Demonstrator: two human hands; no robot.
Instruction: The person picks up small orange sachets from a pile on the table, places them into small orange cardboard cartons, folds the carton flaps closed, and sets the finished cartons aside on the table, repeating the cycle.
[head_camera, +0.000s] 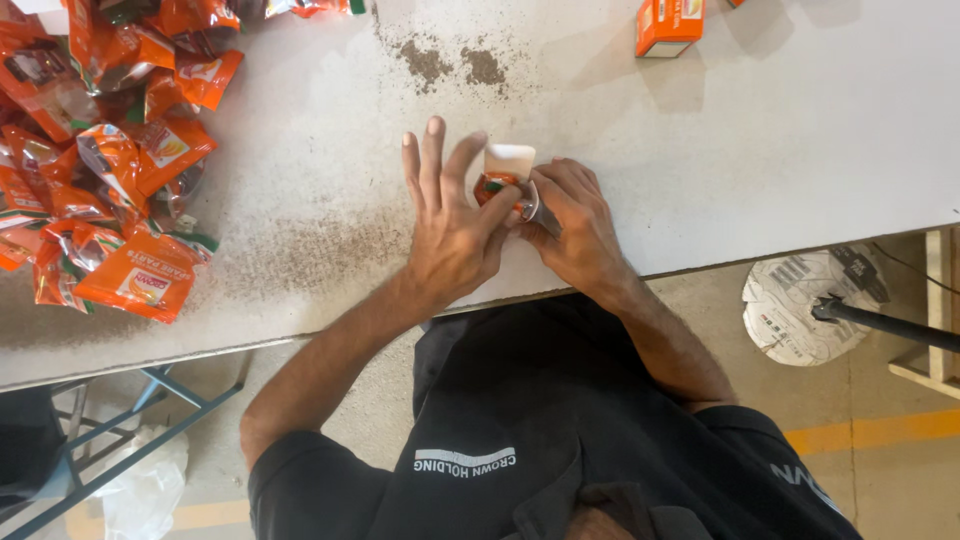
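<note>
table (780, 130): white, speckled with dark brown powder
pouches (110, 170): orange, silver edges
pouch (495, 185): orange with green, under white card (510, 160)
box (668, 25): orange, white base
shirt (560, 430): black, white lettering
floor (880, 430): grey, yellow stripe

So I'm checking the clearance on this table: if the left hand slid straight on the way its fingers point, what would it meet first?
Probably nothing solid: the left hand points up the white table, and only a patch of dark crumbs lies ahead. The small carton sits just to its right.
</note>
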